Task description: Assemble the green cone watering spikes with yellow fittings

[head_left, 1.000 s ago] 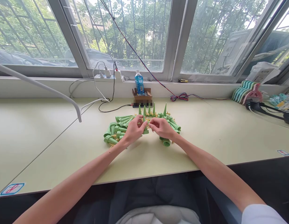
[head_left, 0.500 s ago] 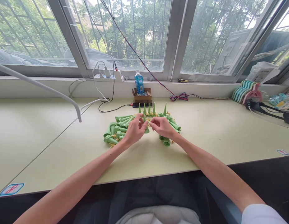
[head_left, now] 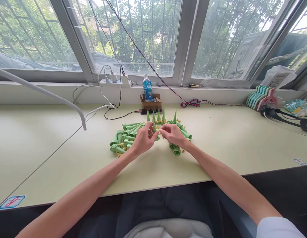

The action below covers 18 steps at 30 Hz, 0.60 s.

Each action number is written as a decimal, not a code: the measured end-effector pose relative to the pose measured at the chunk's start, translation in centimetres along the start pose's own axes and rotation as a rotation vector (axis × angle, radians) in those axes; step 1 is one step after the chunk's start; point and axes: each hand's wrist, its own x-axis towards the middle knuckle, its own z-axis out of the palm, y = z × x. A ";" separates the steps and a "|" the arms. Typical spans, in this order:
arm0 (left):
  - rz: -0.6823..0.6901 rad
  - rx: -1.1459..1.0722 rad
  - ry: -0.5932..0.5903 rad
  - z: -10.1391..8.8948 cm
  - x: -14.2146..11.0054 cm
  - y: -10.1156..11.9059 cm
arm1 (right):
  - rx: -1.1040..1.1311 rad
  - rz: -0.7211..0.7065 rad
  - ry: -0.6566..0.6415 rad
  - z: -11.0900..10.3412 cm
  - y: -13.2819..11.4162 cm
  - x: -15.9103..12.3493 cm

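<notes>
My left hand (head_left: 144, 138) is closed round a green plastic watering spike (head_left: 153, 125), held with its point up. My right hand (head_left: 173, 135) pinches at the side of this spike, on what looks like its small yellow valve (head_left: 160, 132); the fingertips hide most of it. Left of my left hand lies a pile of green spikes (head_left: 116, 136), several with yellow valves among them. Beyond my hands, several spikes stand upright (head_left: 163, 116) with yellow pieces near their bases. More spikes (head_left: 177, 151) lie beside and under my right hand.
Behind the spikes are a small cardboard box (head_left: 150, 103) and a blue bottle (head_left: 147, 88). A white curved bar (head_left: 56, 92) reaches in from the left. Cables (head_left: 190, 103) run along the back of the table (head_left: 217, 145). A black headset (head_left: 279, 115) lies at the right.
Both hands have shifted very slightly to the right with the spike between them. The left thumb has moved closer to the right fingertips. The piles look the same.
</notes>
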 end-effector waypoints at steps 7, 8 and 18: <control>0.047 0.035 -0.027 0.0 0.0 -0.1 | 0.031 0.047 0.021 -0.1 -0.3 0.1; 0.048 0.035 -0.030 0.0 0.0 -0.1 | 0.035 0.053 0.023 -0.1 -0.3 0.1; 0.130 0.059 -0.027 0.4 -0.2 -0.3 | 0.062 0.121 0.039 -0.2 -0.3 0.1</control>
